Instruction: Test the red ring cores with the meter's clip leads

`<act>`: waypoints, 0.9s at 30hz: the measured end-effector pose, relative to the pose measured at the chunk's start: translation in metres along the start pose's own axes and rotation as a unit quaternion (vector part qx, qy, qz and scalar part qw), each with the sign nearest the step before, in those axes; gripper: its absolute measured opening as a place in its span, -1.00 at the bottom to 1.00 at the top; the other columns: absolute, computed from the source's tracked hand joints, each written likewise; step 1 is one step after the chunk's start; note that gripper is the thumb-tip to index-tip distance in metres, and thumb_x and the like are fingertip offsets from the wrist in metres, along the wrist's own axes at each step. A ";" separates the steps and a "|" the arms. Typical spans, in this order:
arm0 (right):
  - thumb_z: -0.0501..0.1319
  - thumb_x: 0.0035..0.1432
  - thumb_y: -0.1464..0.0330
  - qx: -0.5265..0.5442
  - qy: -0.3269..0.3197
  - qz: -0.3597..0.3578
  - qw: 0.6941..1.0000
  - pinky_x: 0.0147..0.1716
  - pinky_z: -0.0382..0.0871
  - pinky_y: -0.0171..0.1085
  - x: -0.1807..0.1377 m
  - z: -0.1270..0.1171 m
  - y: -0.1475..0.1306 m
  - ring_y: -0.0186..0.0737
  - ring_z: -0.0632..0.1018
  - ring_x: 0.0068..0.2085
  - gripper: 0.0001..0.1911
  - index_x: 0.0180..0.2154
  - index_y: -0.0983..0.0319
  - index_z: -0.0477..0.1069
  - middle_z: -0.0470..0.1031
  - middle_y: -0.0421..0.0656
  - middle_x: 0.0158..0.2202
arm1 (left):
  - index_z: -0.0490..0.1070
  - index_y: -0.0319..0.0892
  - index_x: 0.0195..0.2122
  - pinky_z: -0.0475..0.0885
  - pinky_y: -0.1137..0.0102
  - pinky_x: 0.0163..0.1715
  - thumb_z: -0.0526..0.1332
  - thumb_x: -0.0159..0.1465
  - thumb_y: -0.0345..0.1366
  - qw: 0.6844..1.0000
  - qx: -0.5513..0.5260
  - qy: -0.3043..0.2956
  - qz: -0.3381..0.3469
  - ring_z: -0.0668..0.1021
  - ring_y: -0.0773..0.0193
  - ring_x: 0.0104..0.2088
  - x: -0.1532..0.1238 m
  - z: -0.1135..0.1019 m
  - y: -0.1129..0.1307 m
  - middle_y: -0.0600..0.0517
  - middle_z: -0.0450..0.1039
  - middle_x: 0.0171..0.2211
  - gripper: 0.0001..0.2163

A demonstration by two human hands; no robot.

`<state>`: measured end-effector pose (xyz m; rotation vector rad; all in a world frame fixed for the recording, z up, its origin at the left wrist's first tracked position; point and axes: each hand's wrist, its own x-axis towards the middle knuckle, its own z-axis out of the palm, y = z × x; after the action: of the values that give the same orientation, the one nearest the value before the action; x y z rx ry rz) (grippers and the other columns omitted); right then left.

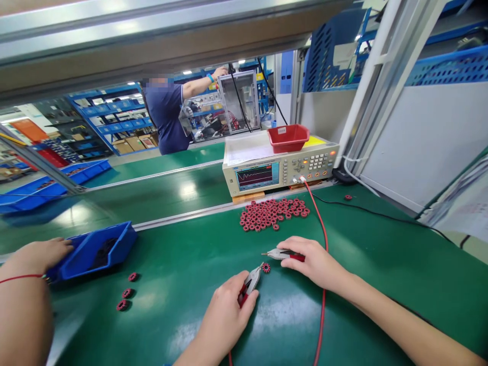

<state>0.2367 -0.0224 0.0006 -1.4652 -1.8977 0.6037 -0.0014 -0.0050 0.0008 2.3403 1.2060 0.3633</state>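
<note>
My left hand point(229, 301) is closed on a silver test clip point(252, 279) with red grips. Its tip points up toward a small red-and-black wound ring coil point(266, 268); whether it touches the coil or a wire end, I cannot tell. On the other side, my right hand point(310, 259) pinches a second test clip point(277, 253), its thin tip pointing left, just above the same coil. Beyond both hands, many similar coils lie in a pile point(267, 213). Several loose coils point(128, 293) sit to the left.
A beige tester point(280, 165) with a lit screen stands behind the pile, a red tray point(288, 140) on top. Its red cable point(323, 229) runs past my right wrist. A co-worker's hand point(57, 249) reaches to a blue bin point(99, 251). Another person point(165, 117) stands beyond.
</note>
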 end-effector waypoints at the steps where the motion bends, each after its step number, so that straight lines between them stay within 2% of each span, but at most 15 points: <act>1: 0.21 0.12 0.31 -0.009 0.001 -0.005 1.000 -0.14 0.30 -0.26 0.001 0.001 0.001 -0.21 0.47 -0.18 -0.76 -0.14 0.19 0.43 0.47 -0.14 -0.17 | 0.35 -0.24 -0.05 0.41 0.30 -0.19 0.08 0.25 -0.28 1.000 -0.001 -0.001 0.000 0.53 0.13 -0.22 0.000 0.000 0.000 -0.09 0.50 -0.19 -0.72; 8: 0.17 0.15 0.27 -0.038 -0.009 -0.017 0.999 -0.18 0.31 -0.26 0.000 0.002 -0.001 -0.22 0.47 -0.21 -0.75 -0.12 0.18 0.44 0.47 -0.13 -0.18 | 0.35 -0.24 -0.06 0.40 0.31 -0.22 0.07 0.25 -0.27 1.000 0.001 -0.002 -0.002 0.53 0.14 -0.23 -0.001 -0.001 0.001 -0.09 0.51 -0.20 -0.73; 27: 0.19 0.14 0.29 -0.033 -0.026 -0.005 0.999 -0.21 0.30 -0.30 -0.002 0.002 -0.004 -0.24 0.47 -0.23 -0.77 -0.16 0.19 0.47 0.48 -0.16 -0.23 | 0.37 -0.22 -0.08 0.40 0.34 -0.24 0.08 0.24 -0.29 1.000 -0.004 0.004 -0.001 0.54 0.15 -0.26 0.000 -0.002 0.004 -0.06 0.51 -0.23 -0.75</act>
<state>0.2329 -0.0248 0.0016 -1.4944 -1.9799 0.5852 0.0004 -0.0066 0.0044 2.3323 1.2077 0.3759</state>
